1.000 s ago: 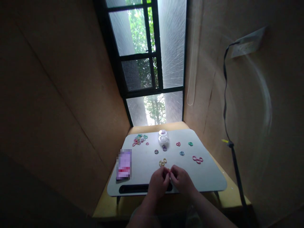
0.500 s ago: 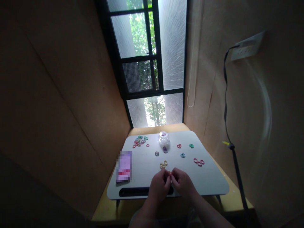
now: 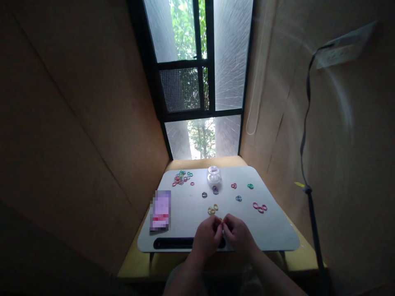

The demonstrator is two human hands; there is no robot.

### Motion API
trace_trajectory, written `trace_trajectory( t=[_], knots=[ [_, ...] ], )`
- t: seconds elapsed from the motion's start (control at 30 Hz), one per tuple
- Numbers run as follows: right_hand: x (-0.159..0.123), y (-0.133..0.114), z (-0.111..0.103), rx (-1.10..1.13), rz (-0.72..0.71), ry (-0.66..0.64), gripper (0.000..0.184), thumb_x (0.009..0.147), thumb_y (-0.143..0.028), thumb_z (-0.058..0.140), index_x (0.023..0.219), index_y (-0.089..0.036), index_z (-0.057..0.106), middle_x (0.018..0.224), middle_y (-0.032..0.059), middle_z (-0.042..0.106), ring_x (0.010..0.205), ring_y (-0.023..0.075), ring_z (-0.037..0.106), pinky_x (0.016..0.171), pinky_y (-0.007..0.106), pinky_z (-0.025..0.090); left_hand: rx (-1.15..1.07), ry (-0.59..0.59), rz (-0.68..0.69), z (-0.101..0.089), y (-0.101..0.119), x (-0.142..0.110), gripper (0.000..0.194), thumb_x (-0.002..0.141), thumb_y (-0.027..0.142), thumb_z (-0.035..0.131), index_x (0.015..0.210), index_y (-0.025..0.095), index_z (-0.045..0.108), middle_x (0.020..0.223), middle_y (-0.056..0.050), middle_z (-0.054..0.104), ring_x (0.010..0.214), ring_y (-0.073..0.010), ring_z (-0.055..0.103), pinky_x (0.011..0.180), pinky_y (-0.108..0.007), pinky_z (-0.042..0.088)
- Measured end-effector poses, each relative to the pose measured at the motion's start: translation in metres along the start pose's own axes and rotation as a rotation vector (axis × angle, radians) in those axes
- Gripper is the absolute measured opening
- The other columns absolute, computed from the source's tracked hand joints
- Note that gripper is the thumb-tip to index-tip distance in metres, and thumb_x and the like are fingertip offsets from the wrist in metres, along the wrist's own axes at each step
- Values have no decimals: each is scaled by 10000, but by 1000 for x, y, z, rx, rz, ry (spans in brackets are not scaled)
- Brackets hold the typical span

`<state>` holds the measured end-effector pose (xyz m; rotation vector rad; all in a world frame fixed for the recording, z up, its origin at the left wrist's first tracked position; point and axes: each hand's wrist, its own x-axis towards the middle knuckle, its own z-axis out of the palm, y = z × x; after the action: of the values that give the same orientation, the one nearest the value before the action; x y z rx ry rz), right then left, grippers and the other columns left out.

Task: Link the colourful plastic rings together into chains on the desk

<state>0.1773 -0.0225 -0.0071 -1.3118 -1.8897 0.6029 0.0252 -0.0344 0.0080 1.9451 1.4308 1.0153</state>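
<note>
My left hand (image 3: 208, 236) and my right hand (image 3: 237, 233) meet over the near middle of the white lap table (image 3: 185, 216). Both are closed, thumbs and fingers pinched tip to tip. A sliver of orange-yellow shows at the fingertips, but the fingers hide what it belongs to. Just beyond them lie yellow hair ties (image 3: 212, 210), small coloured rings. Further out are a dark group of rings (image 3: 204, 195), purple ones (image 3: 215, 190), blue ones (image 3: 238, 198), red ones (image 3: 233, 186), green ones (image 3: 250, 186) and pink ones (image 3: 259, 207).
A mixed heap of coloured rings (image 3: 181, 179) lies at the far left. A clear round container (image 3: 214, 176) stands at the back. On the left is a blurred-out phone-like object (image 3: 161, 210). A black slot (image 3: 173, 243) runs along the near edge. A cord (image 3: 304, 139) hangs at right.
The whole view has shifted slightly, with the table sitting a little higher in it. My hands stay pinched together at the same place over the table.
</note>
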Motion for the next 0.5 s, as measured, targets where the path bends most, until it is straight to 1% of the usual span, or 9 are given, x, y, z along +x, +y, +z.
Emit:
trace_trajectory(
  t=[0.2, 0.5],
  knots=[
    [1, 0, -1, -6, 12, -13, 167, 879, -277, 480, 725, -214, 496, 664, -12, 583, 619, 150, 530, 597, 253, 372, -13, 1, -12, 0, -1, 1, 88, 866, 221, 517, 837, 209, 599, 784, -5, 660, 716, -151, 594, 672, -253, 411],
    [4, -2, -3, -1, 15, -27, 158, 873, -280, 470, 732, -217, 506, 670, -2, 601, 626, 154, 541, 595, 255, 384, -49, 15, -10, -2, 3, 2, 96, 855, 205, 518, 817, 199, 606, 765, -13, 655, 697, -155, 580, 660, -253, 419]
  ],
)
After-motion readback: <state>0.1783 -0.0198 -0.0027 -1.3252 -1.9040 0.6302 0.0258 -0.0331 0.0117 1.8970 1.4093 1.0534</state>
